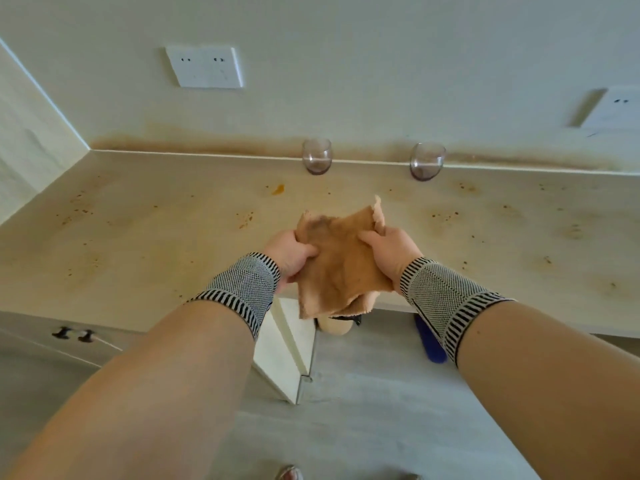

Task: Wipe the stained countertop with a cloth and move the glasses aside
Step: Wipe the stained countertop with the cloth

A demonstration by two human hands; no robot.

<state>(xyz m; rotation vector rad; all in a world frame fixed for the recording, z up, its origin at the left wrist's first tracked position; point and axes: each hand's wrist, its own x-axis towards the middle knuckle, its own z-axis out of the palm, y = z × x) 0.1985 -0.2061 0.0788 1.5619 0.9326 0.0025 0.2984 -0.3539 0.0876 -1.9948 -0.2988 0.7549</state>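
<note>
A tan cloth (341, 261) with a dark smudge near its upper left is held up over the front edge of the countertop (156, 230). My left hand (289, 254) grips its left side and my right hand (389, 251) grips its right side. The pale countertop carries brown specks and an orange spot (278, 189). Two clear glasses stand upright against the back wall: one (316, 156) beyond the cloth, the other (427, 161) further right. Both hands are well in front of the glasses.
A brown stain band runs along the wall base (207, 145). Sockets sit on the wall at upper left (205, 67) and far right (616, 107). Below the counter are a cabinet with dark handles (74, 334), a white panel (287, 348) and a blue object (429, 344) on the floor.
</note>
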